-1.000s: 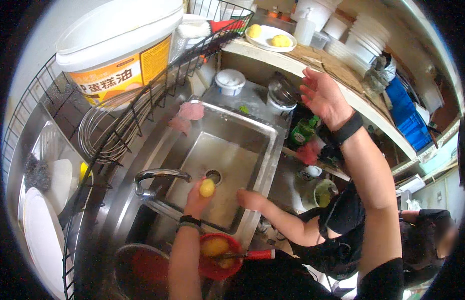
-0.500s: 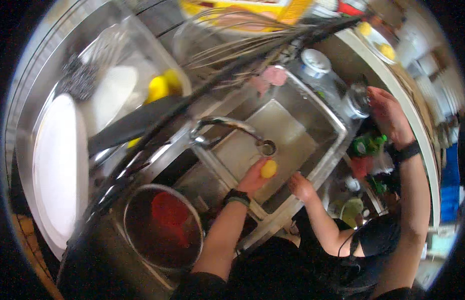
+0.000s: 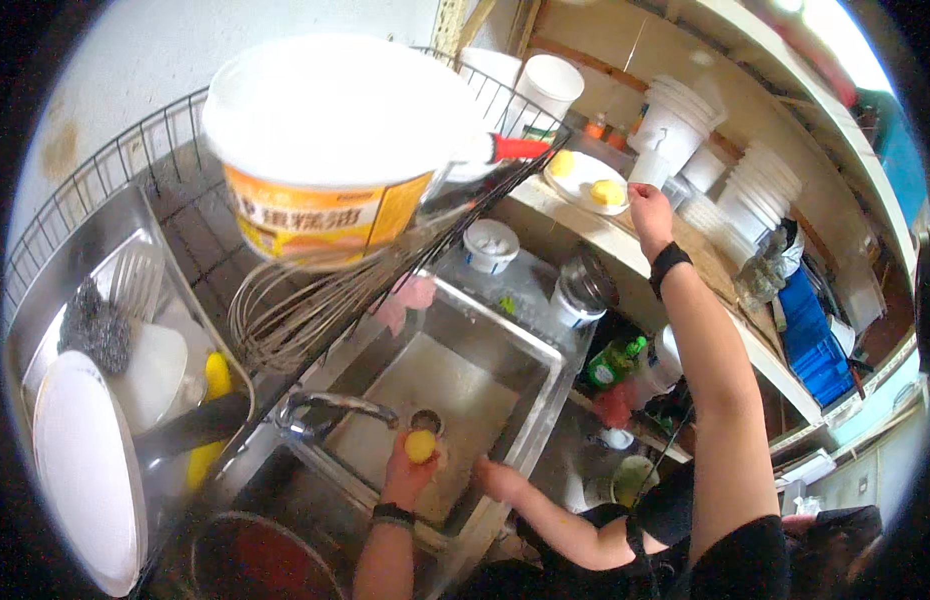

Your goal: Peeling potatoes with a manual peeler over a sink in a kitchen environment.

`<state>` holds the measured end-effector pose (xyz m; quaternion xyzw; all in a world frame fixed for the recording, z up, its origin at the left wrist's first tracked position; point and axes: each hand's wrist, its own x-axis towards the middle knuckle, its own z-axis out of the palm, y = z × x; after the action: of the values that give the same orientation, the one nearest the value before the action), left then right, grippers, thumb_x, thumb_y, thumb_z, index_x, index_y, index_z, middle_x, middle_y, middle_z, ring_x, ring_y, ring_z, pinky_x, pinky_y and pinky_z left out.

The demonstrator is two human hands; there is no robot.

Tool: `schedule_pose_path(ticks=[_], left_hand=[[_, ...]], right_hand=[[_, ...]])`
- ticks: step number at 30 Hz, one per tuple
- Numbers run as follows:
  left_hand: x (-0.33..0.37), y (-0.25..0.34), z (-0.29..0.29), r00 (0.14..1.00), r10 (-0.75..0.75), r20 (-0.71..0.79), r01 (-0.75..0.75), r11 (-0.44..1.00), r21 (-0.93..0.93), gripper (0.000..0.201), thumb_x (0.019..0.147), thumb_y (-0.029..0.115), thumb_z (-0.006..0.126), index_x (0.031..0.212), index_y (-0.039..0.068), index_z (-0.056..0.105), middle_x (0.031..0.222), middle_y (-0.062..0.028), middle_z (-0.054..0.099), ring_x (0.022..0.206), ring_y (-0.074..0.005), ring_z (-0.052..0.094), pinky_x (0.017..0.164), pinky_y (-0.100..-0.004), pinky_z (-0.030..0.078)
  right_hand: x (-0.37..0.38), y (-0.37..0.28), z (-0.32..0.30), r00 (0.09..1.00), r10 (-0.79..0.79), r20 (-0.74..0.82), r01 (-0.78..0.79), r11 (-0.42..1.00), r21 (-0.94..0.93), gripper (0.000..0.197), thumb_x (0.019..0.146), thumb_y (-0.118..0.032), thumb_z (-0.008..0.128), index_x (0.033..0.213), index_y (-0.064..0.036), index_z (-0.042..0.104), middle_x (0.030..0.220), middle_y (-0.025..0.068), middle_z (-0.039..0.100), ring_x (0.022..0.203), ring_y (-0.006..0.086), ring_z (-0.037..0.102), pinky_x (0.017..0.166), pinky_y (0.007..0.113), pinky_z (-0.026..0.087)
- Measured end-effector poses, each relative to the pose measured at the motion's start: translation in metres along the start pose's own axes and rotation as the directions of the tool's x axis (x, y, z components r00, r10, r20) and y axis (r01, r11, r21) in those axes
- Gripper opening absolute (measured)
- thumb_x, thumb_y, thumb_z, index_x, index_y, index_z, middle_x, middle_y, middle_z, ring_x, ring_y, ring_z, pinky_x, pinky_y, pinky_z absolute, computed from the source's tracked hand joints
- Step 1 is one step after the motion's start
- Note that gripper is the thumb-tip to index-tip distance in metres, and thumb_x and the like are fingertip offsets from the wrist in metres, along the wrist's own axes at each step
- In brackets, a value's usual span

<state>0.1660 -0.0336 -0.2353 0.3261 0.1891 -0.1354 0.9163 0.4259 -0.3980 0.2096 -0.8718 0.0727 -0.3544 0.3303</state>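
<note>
My left hand (image 3: 409, 480) is over the sink (image 3: 550, 372), near the drain, closed round a small round yellow thing (image 3: 420, 446). Whether it is a fruit or a vegetable, I cannot tell. Up at the shelf (image 3: 675, 265) on the right, my right hand (image 3: 649, 210) is raised with its fingers drawn together beside the rim of a white plate (image 3: 577, 196). Two similar yellow pieces (image 3: 607, 192) lie on that plate. What is between my right fingertips, if anything, is too small to make out. The curved faucet (image 3: 340, 402) ends close to my left hand.
A co-worker's hand (image 3: 498, 482) rests at the sink's right side. Above the sink, a wire rack holds a large white tub (image 3: 325, 120) and a whisk (image 3: 305, 300). A metal tray (image 3: 150, 225) at left contains dishes and a scourer. A lidded jar (image 3: 582, 290) stands behind the sink.
The view has swung up and right. My right hand has gone from beside the metal-topped jar up to the plate's rim. My left hand still holds the yellow thing over the sink.
</note>
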Motion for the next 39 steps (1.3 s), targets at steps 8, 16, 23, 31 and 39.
schedule_pose_path(ticks=[8,16,23,31,39], left_hand=[[-0.01,0.034,0.047,0.998,-0.033,-0.044,0.011,0.898,-0.439,0.017,0.093,0.02,0.052,0.105,0.007,0.052,0.1,-0.008,0.056,0.095,-0.024,0.056,0.086,-0.0436,0.05],[0.014,0.022,0.043,0.988,-0.146,-0.055,0.113,0.914,-0.39,0.022,0.092,0.028,0.057,0.101,0.008,0.055,0.087,-0.0056,0.059,0.079,-0.0199,0.057,0.068,-0.0322,0.049],[0.009,0.027,0.038,0.992,-0.116,0.045,0.121,0.816,-0.565,0.031,0.093,0.032,0.045,0.104,0.005,0.057,0.093,-0.0118,0.062,0.078,-0.0245,0.058,0.066,-0.0364,0.05],[-0.009,0.011,0.033,0.994,0.035,-0.1,-0.09,0.775,-0.626,0.033,0.093,0.028,0.042,0.116,0.007,0.053,0.115,-0.0118,0.058,0.103,-0.03,0.057,0.089,-0.0444,0.047],[-0.013,0.006,-0.003,0.948,0.196,-0.251,-0.294,0.842,-0.452,0.032,0.093,0.033,0.049,0.117,0.012,0.052,0.115,-0.0073,0.056,0.106,-0.0248,0.055,0.089,-0.0411,0.047]], right_hand=[[0.058,0.054,0.035,0.967,0.03,0.253,0.103,0.862,-0.496,0.06,0.081,-0.051,0.057,0.128,-0.0147,0.05,0.129,0.0203,0.049,0.114,0.0365,0.052,0.096,0.046,0.041],[0.059,0.061,0.058,0.986,-0.114,0.12,0.156,0.88,-0.448,0.056,0.077,-0.04,0.064,0.12,-0.0069,0.052,0.117,0.0202,0.053,0.106,0.0368,0.053,0.092,0.046,0.042],[-0.135,-0.074,0.087,0.797,-0.317,0.515,0.285,0.948,0.142,0.037,0.077,-0.034,0.064,0.099,-0.0035,0.057,0.09,0.0166,0.059,0.086,0.0297,0.061,0.076,0.04,0.049],[-0.386,-0.001,0.176,-0.408,0.008,0.913,-0.776,0.524,-0.352,0.058,0.089,-0.062,0.039,0.12,-0.0155,0.053,0.112,0.0033,0.06,0.102,0.0196,0.058,0.074,0.036,0.051],[-0.43,-0.017,0.202,-0.474,-0.157,0.867,-0.878,0.155,-0.452,0.052,0.09,-0.06,0.04,0.104,-0.0131,0.058,0.101,0.0042,0.063,0.092,0.0209,0.061,0.07,0.033,0.051]])
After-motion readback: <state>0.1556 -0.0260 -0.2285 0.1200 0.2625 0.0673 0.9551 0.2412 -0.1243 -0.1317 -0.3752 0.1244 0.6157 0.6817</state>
